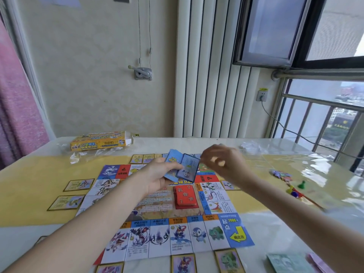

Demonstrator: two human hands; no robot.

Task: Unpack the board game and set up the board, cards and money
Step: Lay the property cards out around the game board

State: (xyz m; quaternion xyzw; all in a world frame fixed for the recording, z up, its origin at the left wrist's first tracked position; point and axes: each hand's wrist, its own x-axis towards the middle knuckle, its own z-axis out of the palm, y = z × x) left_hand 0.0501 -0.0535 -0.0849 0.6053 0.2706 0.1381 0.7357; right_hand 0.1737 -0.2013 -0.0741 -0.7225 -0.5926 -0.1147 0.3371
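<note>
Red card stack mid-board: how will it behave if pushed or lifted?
The red card stack is probably light. Its loose cards would likely slide apart if pushed from the side. The paper board looks thin, so it may shift or wrinkle too.

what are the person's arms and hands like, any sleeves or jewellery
Both arms are bare from hand to the frame edge: no sleeve, watch, bracelet or glove shows on the left hand or right hand. No ring is visible; the right fingers are blurred.
</note>
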